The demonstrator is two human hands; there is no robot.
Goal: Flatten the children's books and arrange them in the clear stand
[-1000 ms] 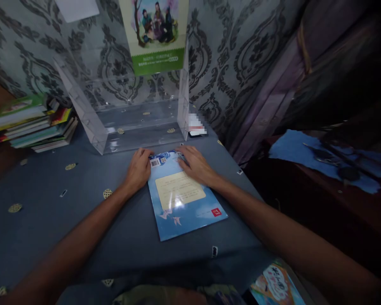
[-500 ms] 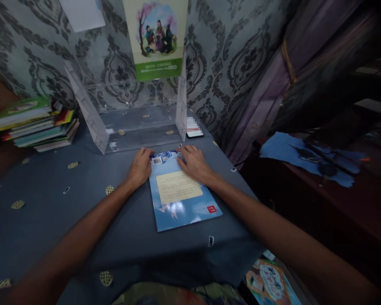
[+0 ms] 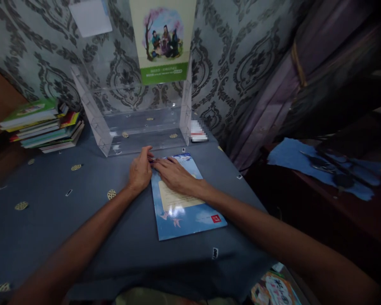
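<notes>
A blue book (image 3: 190, 222) with a cream text panel and a small red square lies closed on the cloth-covered table. My right hand (image 3: 174, 174) rests flat over its upper part, fingers stretched toward the upper left corner, covering the barcode and part of the panel. My left hand (image 3: 140, 170) stands on its side at that same corner, against the book's left edge. Its upper fingers are extended and the lower ones are hidden. The fingertips of both hands meet or nearly meet at the corner.
A clear acrylic rack (image 3: 139, 142) stands behind the book, with a green-bottomed picture book (image 3: 165, 46) upright at its back. A stack of books (image 3: 44, 125) sits at the left, a phone-like item (image 3: 198, 132) by the rack. Blue cloth (image 3: 292, 161) lies at right.
My right hand has slid left across the book from its upper right corner to the upper left. My left hand's upper fingers have lifted slightly. The view has shifted a little.
</notes>
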